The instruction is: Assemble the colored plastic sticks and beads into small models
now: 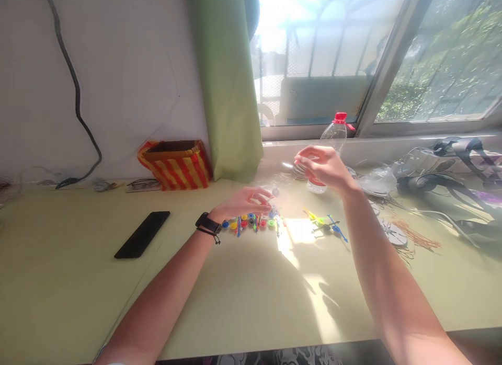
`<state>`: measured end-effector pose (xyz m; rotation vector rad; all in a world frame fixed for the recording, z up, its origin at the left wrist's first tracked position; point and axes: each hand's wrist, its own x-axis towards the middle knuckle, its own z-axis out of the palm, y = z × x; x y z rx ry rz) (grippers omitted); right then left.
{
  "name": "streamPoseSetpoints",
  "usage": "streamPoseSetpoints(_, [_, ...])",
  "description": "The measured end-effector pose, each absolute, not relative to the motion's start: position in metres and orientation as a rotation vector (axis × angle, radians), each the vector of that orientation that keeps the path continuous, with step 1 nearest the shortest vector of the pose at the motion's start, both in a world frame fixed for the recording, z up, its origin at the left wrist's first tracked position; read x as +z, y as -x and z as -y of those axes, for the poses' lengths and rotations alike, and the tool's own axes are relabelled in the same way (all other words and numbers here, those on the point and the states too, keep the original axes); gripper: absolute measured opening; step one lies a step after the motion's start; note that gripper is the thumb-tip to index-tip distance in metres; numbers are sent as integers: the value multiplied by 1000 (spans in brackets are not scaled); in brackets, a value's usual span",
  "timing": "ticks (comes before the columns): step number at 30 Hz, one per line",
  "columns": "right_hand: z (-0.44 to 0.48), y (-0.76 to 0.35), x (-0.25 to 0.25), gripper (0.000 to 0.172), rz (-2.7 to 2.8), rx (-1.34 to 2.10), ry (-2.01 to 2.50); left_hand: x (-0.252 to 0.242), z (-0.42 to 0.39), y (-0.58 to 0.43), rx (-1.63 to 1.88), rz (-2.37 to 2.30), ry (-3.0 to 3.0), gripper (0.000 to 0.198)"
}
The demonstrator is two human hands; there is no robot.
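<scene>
Head view, arms of the wearer. Both arms come in from the near edge and are uncovered from elbow to fingertips.

- **Left forearm** [168, 286]: bare along its visible length. At the near-left corner a thin pale strip [102, 353] crosses the arm, possibly the hem of a short sleeve.
- **Left wrist:** a black watch [207, 222] with a dark rectangular case and matching strap sits just behind the left hand [245, 202]. On its near side is a thin black cord bracelet [209, 233] with a short loose end hanging.
- **Right forearm** [376, 265] and **right hand** [321, 166]: bare, brightly sunlit.
</scene>
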<state>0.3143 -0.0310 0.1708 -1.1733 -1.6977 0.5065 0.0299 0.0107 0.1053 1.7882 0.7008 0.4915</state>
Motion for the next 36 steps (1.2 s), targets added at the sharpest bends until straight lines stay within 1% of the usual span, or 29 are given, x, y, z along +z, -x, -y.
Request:
streamPoseSetpoints(3, [13, -338, 150, 30, 1837, 428, 1476, 106, -8, -34, 608, -649, -1672, 59])
streamPoseSetpoints(4, [7, -344, 141, 26, 1949, 471, 1593, 106, -6, -36, 638, -629, -1632, 60])
streamPoseSetpoints(6, [-3, -352, 119, 24, 2122, 657, 1825, 105, -2, -40, 645, -611, -1601, 63])
streamPoseSetpoints(8, [-11, -355, 99, 27, 2216, 924, 2019, 101, -1, -43, 605, -620, -1645, 59])
streamPoseSetpoints(9, [-14, -355, 91, 29, 2233, 1014, 2051, 98, -1, -44, 588, -633, -1685, 56])
streamPoseSetpoints(11, [-18, -354, 81, 28, 2250, 1079, 2053, 92, -3, -45, 582, -679, -1773, 53])
streamPoseSetpoints(14, [-21, -354, 82, 26, 2237, 1018, 1976, 85, -7, -46, 597, -755, -1878, 56])
streamPoseSetpoints(18, [-13, -356, 104, 32, 2074, 861, 1705, 84, -6, -48, 540, -725, -1946, 44])
streamPoseSetpoints(20, [-4, -353, 120, 32, 1945, 774, 1541, 86, -5, -48, 527, -730, -1957, 46])
streamPoseSetpoints(23, [11, -343, 146, 24, 1703, 539, 1306, 85, -6, -46, 543, -764, -1948, 53])
streamPoseSetpoints(25, [21, -334, 162, 24, 1536, 404, 1083, 84, -8, -45, 552, -767, -1944, 53])
streamPoseSetpoints(27, [29, -324, 176, 25, 1444, 331, 950, 82, -9, -44, 554, -756, -1949, 51])
streamPoseSetpoints(29, [37, -315, 185, 28, 1425, 320, 932, 82, -9, -44, 554, -745, -1956, 50])
streamPoseSetpoints(33, [43, -297, 189, 43, 1492, 405, 943, 86, -6, -45, 542, -731, -1954, 47])
streamPoseSetpoints(36, [40, -289, 182, 46, 1658, 474, 910, 90, -3, -45, 531, -720, -1963, 44])
